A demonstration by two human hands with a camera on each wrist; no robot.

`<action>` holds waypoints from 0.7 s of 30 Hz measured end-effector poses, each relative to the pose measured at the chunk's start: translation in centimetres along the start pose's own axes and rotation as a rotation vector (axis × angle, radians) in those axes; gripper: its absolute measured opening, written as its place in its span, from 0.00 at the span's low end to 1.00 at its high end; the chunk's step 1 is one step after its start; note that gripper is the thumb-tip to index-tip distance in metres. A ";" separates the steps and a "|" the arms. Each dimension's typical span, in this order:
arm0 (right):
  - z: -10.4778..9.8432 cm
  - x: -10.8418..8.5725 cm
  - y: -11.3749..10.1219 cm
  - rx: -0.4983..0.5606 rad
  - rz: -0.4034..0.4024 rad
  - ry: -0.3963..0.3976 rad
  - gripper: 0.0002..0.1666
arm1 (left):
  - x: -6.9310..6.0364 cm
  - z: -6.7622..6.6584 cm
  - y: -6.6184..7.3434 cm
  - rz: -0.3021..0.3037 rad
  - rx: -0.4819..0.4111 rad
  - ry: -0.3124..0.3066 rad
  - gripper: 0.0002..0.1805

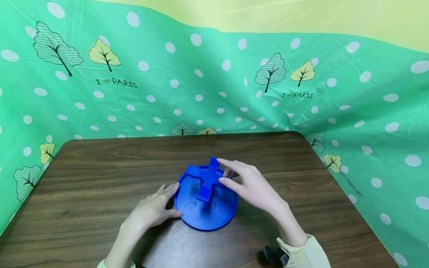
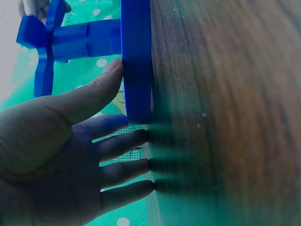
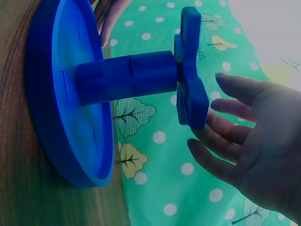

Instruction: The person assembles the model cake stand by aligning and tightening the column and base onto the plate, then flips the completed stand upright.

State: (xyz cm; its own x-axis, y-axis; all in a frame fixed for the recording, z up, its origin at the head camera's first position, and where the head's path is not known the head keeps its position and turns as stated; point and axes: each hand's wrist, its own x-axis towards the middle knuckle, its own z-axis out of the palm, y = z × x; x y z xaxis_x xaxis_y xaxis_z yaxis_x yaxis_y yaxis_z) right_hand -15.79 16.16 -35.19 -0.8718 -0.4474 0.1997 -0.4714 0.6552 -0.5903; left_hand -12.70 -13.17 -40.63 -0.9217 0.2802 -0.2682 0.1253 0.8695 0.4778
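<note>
A round blue plastic base [image 1: 207, 219] with a raised rim lies flat on the table. From its middle rises a thick blue post [image 3: 127, 75], topped by a blue piece with several flat arms [image 1: 209, 176]. My left hand [image 1: 152, 208] is at the base's left side, thumb against the rim and fingers stretched out, their tips down by the tabletop. Beside the armed piece is my right hand [image 1: 253, 184], its fingers loosely bent around one side. Its index fingertip is at the far arm; whether it touches is unclear. The thumb stands apart from the piece in the right wrist view.
The dark wooden table [image 1: 100, 167] reaches back to a green dotted curtain [image 1: 207, 82] printed with trees. A small black object [image 1: 268, 255] lies by the right sleeve [image 1: 306, 253] near the front.
</note>
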 end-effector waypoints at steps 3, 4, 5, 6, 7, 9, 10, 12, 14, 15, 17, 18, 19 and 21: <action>0.1 -0.2 0.0 0.030 -0.001 0.008 0.29 | 0.0 0.0 0.0 0.002 -0.002 0.001 0.50; 0.1 -0.3 0.1 0.035 -0.004 0.013 0.29 | 0.0 0.0 0.0 0.003 -0.002 0.002 0.50; 0.2 -0.4 0.1 0.036 -0.011 0.022 0.28 | 0.0 0.0 0.0 0.004 -0.003 0.002 0.50; 0.2 -0.4 0.1 0.040 -0.021 0.035 0.28 | 0.0 0.0 0.0 0.004 -0.003 0.002 0.50; 0.2 -0.5 0.2 0.037 -0.031 0.052 0.28 | 0.1 0.0 0.0 0.005 -0.002 0.001 0.50; 0.3 -0.6 0.3 0.026 -0.049 0.090 0.29 | 0.1 0.0 0.0 0.006 -0.001 0.001 0.50; 0.3 -0.7 0.4 0.019 -0.052 0.109 0.30 | 0.1 0.0 -0.1 0.007 -0.002 0.001 0.50; 0.4 -0.8 0.5 0.008 -0.045 0.140 0.33 | 0.1 0.0 -0.1 0.008 -0.002 0.003 0.50; 0.4 -0.9 0.6 0.004 -0.025 0.145 0.36 | 0.1 0.0 -0.1 0.008 -0.003 0.005 0.50; 0.5 -0.9 0.7 0.006 -0.014 0.139 0.37 | 0.1 0.0 -0.1 0.009 -0.003 0.006 0.50; 0.5 -0.9 0.8 0.011 0.003 0.118 0.39 | 0.1 0.0 -0.1 0.009 -0.003 0.005 0.50; 0.5 -0.9 0.9 0.015 0.008 0.103 0.39 | 0.1 0.0 -0.1 0.008 -0.002 0.005 0.50; 0.6 -0.9 0.9 0.017 0.010 0.088 0.39 | 0.1 0.0 -0.1 0.007 -0.002 0.004 0.50; 0.7 -0.8 1.0 0.019 0.012 0.057 0.39 | 0.1 0.0 -0.1 0.006 -0.002 0.004 0.50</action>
State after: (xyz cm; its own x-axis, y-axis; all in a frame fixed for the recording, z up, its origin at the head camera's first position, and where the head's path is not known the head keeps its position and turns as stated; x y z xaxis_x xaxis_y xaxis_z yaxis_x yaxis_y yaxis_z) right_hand -15.46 16.79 -36.50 -0.8837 -0.4040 0.2366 -0.4590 0.6483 -0.6075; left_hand -12.79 -13.22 -40.70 -0.9225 0.2835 -0.2621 0.1299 0.8672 0.4807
